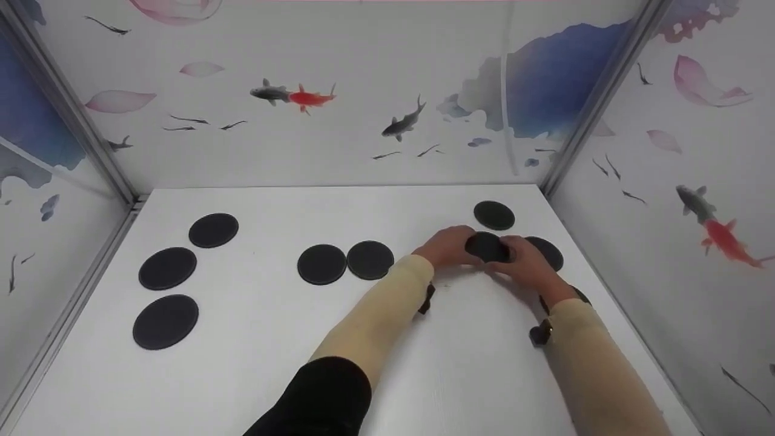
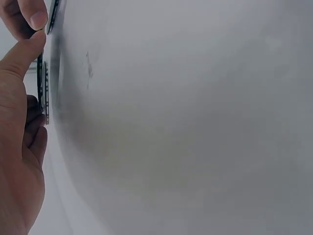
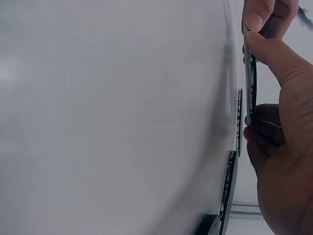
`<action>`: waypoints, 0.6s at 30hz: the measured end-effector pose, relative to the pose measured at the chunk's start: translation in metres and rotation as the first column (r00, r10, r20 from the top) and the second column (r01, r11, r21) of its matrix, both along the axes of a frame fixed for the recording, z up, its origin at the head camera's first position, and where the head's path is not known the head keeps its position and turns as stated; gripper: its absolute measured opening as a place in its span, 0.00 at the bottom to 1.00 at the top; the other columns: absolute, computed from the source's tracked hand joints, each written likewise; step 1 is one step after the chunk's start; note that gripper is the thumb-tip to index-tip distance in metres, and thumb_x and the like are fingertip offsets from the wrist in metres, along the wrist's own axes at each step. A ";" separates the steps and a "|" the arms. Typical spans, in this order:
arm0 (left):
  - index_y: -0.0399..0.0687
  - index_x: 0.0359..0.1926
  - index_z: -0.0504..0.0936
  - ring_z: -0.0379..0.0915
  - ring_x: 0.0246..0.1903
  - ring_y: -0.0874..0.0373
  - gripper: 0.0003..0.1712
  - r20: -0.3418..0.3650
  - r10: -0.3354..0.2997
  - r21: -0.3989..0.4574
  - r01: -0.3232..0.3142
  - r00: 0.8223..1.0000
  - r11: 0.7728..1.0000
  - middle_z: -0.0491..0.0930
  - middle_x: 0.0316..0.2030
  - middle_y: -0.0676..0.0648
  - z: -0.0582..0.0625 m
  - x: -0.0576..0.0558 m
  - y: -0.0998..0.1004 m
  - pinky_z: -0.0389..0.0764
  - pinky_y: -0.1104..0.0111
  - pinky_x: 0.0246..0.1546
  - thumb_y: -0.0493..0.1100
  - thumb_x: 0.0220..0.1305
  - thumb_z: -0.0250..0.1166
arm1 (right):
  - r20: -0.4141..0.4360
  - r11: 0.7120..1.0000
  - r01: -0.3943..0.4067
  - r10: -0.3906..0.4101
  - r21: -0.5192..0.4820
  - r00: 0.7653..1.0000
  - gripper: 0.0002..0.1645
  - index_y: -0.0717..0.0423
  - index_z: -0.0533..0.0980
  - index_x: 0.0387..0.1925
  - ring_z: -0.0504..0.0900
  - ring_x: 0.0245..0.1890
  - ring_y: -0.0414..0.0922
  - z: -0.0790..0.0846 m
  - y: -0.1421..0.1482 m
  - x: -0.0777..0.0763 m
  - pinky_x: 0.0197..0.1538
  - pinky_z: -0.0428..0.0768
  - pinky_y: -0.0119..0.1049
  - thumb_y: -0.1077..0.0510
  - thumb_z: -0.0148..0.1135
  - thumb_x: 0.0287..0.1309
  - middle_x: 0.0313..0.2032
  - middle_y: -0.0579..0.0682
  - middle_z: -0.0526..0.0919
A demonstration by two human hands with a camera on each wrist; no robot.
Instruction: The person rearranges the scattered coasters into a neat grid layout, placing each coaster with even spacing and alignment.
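Note:
Between my two hands, a thin black round disc (image 1: 486,247) that looks like a coaster is held at its edges. My left hand (image 1: 445,247) grips its left side, and my right hand (image 1: 531,266) grips the right. Both thumbs lie at the near edge, close together. In the right wrist view the disc (image 3: 251,81) appears edge-on, raised off the white table (image 1: 472,363). Beyond it lies another black disc (image 1: 494,215). To the right, a further disc (image 1: 548,253) is partly covered by my right hand, and one more (image 1: 580,295) shows behind my wrist.
Two black discs, (image 1: 321,264) and its neighbour (image 1: 370,260), lie side by side mid-table, the latter beside my left sleeve. Three more discs (image 1: 168,268) form a curved column at the left. White panels (image 1: 339,151) printed with fish and petals enclose the back and sides.

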State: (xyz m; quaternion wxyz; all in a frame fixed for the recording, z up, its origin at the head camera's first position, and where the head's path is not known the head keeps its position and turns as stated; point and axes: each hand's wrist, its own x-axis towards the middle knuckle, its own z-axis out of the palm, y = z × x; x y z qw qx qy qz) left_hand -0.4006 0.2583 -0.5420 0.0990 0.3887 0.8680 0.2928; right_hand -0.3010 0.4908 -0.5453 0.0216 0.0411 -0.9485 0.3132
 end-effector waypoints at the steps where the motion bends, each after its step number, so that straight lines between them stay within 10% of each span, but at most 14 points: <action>1: 0.53 0.65 0.84 0.78 0.55 0.61 0.35 -0.003 -0.001 0.000 0.001 1.000 1.000 0.85 0.55 0.56 0.000 0.000 -0.002 0.76 0.67 0.64 0.64 0.65 0.80 | 0.000 1.000 -0.002 0.002 -0.001 1.000 0.51 0.68 0.69 0.78 0.67 0.78 0.67 0.000 -0.001 0.000 0.79 0.64 0.66 0.43 0.80 0.67 0.76 0.69 0.71; 18: 0.51 0.67 0.83 0.79 0.57 0.59 0.35 -0.098 -0.010 -0.042 0.006 0.995 0.999 0.85 0.58 0.53 0.005 0.006 -0.033 0.77 0.66 0.65 0.62 0.67 0.80 | -0.010 1.000 -0.002 0.002 -0.010 1.000 0.50 0.69 0.70 0.78 0.64 0.79 0.69 -0.001 -0.030 0.003 0.80 0.62 0.67 0.44 0.78 0.69 0.77 0.69 0.69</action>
